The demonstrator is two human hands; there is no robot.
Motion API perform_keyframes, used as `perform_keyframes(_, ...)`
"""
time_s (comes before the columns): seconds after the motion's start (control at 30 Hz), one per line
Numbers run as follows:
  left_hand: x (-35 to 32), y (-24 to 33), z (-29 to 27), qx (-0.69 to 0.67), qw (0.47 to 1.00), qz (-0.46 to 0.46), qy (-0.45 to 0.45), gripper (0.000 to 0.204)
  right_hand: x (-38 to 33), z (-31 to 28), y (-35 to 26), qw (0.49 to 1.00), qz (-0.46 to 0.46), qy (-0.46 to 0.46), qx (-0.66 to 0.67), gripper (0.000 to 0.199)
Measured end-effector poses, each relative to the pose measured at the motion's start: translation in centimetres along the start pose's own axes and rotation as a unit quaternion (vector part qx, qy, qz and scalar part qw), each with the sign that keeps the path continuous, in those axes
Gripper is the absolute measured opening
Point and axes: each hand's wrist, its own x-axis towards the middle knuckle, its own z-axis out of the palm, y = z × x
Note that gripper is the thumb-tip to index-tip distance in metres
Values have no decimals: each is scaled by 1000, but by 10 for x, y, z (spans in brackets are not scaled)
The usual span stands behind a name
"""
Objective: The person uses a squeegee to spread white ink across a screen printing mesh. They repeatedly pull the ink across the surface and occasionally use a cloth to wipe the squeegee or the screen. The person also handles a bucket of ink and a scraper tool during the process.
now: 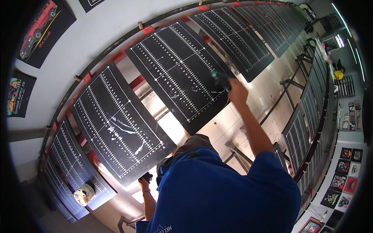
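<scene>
My right hand [237,92] is closed around a dark hand-held tool with a green end [221,80], blurred, so its kind is unclear. The tool is over the right part of a black board [171,58] marked with white ruler lines and crosses. My left hand [145,184] hangs low beside my body, its fingers around a small black object that I cannot make out. Closest to that hand lies another marked black board [120,128], with whitish smears on its surface. Whether the tool touches the board under it cannot be seen.
More marked boards [233,39] run in a curved row on a red and black frame [116,56]. A light, stained tub [84,195] stands on a board at lower left. A second row of boards [297,136] stands across the tiled aisle [221,126]. Pictures hang on the walls.
</scene>
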Motion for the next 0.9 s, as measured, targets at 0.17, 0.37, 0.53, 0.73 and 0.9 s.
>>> perform_keyframes(0.17,23,-23,-63,55,998,-1,-19,38,-4,-6,8,989,108,-76,-73,44)
perform_keyframes(0.37,32,-58,-86,137,990,-38,-6,42,-65,-4,-94,975,178,-100,-90,26)
perform_keyframes(0.53,47,-71,-84,173,983,-54,-2,43,-78,-17,-192,968,157,-189,-52,18)
perform_keyframes(0.73,40,-34,-59,61,997,-36,-31,36,-34,-7,-157,755,345,-290,477,32)
perform_keyframes(0.9,24,-89,-96,9,999,-5,31,35,-8,-5,-211,570,325,-388,647,38)
